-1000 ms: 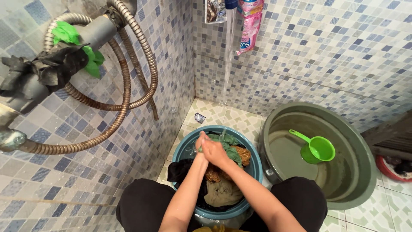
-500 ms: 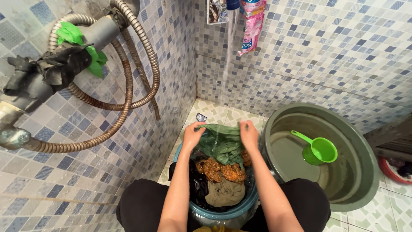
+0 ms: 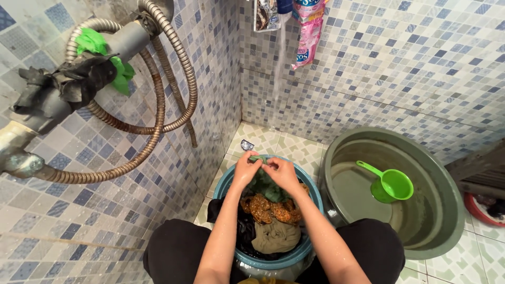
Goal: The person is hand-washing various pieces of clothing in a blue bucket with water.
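1. Green cloth (image 3: 265,184) bunched at the far rim of a teal bucket (image 3: 310,231), above a brown patterned garment (image 3: 271,209) and an olive one (image 3: 274,236).
2. Left hand (image 3: 245,169) and right hand (image 3: 281,173) close together, fingers pinched shut on the cloth's top edge.
3. Beside the bucket, a large grey-green basin (image 3: 436,210) holding a green dipper (image 3: 390,184).
4. Thin water stream (image 3: 280,63) falling along the tiled corner.

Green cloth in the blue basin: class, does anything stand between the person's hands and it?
Nothing visible does. The left hand and right hand both already grip the green cloth above the blue basin.
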